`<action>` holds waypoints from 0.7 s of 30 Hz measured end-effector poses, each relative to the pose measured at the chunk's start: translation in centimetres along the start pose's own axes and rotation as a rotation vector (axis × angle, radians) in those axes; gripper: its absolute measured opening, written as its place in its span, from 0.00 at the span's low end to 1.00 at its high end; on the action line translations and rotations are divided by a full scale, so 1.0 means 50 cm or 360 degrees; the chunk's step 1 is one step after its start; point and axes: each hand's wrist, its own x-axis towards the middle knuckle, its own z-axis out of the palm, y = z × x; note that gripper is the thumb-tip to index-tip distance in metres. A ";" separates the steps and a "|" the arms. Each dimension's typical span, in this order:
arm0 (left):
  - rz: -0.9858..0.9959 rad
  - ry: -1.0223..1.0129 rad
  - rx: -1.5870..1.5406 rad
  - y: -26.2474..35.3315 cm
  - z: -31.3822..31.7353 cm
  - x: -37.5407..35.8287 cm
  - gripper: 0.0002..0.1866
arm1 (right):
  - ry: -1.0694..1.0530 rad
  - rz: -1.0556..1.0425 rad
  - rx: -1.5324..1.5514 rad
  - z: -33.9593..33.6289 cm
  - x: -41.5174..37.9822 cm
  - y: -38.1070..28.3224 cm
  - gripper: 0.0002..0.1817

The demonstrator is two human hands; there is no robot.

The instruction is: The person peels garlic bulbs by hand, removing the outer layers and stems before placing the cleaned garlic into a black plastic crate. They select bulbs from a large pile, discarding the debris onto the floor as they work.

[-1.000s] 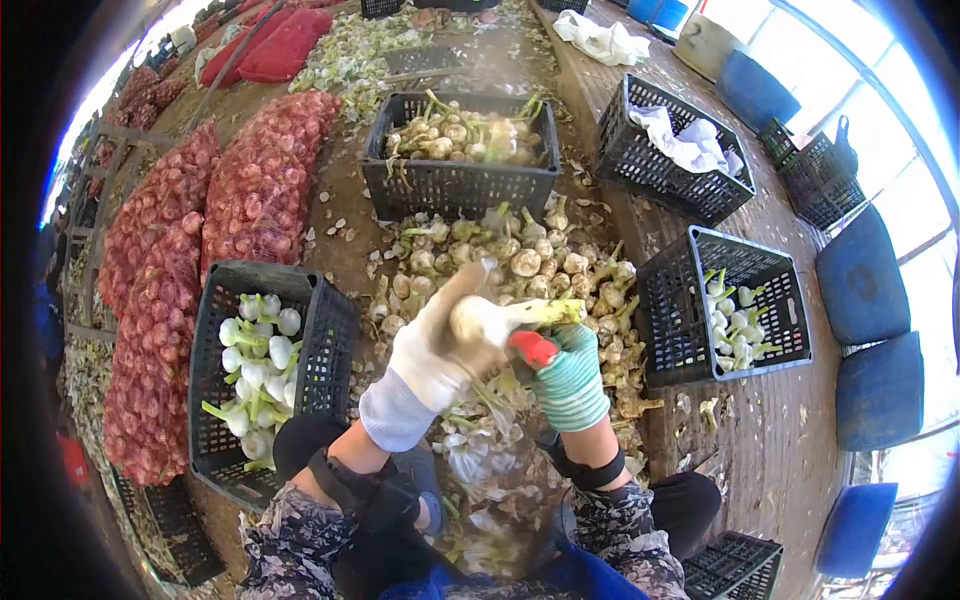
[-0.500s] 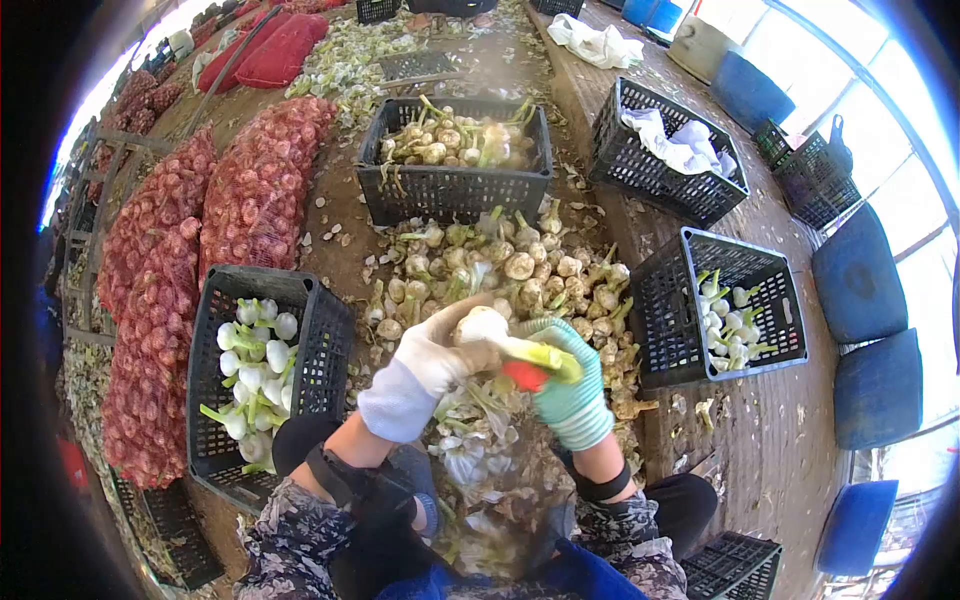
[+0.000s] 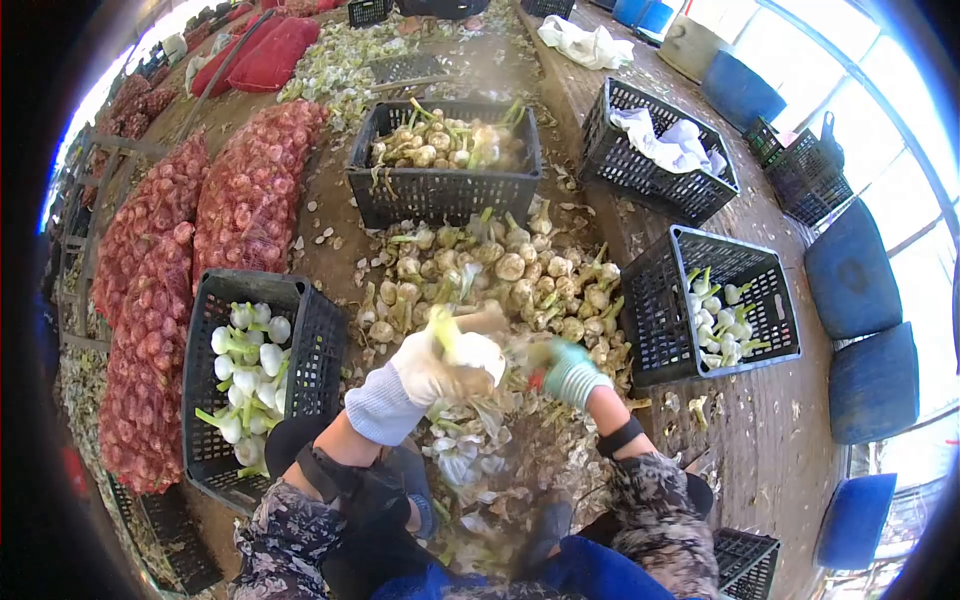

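My left hand [image 3: 436, 362], in a white glove, is closed around a white garlic bulb [image 3: 474, 354] whose pale green stem points up and left. To its right, my right hand [image 3: 566, 374] wears a green-and-white glove and is blurred by motion. Its fingers are curled around a small red object [image 3: 537, 380], mostly hidden in the grip. Below both hands lie loose garlic skins [image 3: 458, 458]. Just beyond them spreads a heap of unpeeled garlic bulbs [image 3: 530, 270], brownish and with cut stems.
Cleaned white garlic lies in a black crate [image 3: 330, 340] at left and another crate [image 3: 655, 330] at right. A third crate [image 3: 445, 195] of brownish garlic stands beyond the heap. Red net sacks [image 3: 255, 190] fill the left side. A crate with white cloth [image 3: 640, 190] sits far right.
My right hand has moved away from the bulb, down and to the right. My left hand has turned the bulb, so its stem now points up-left instead of right.
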 end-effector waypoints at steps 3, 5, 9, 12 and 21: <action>0.0043 0.0198 0.0485 0.012 0.008 -0.004 0.43 | 0.0290 -0.0259 0.0670 0.018 -0.040 -0.021 0.26; 0.0084 0.0292 0.0705 0.013 0.012 0.000 0.41 | 0.0132 -0.0060 0.1737 -0.085 -0.077 -0.101 0.25; 0.0020 0.0264 0.0446 0.023 0.019 -0.003 0.41 | -0.0041 -0.0332 0.1680 -0.104 -0.095 -0.159 0.27; 0.0072 0.0274 0.0315 0.013 0.011 -0.002 0.43 | 0.0166 -0.0226 0.2146 -0.125 -0.103 -0.150 0.25; -0.0050 0.0382 0.0264 0.018 0.019 0.005 0.36 | 0.0670 -0.0368 0.1380 -0.055 -0.100 -0.161 0.07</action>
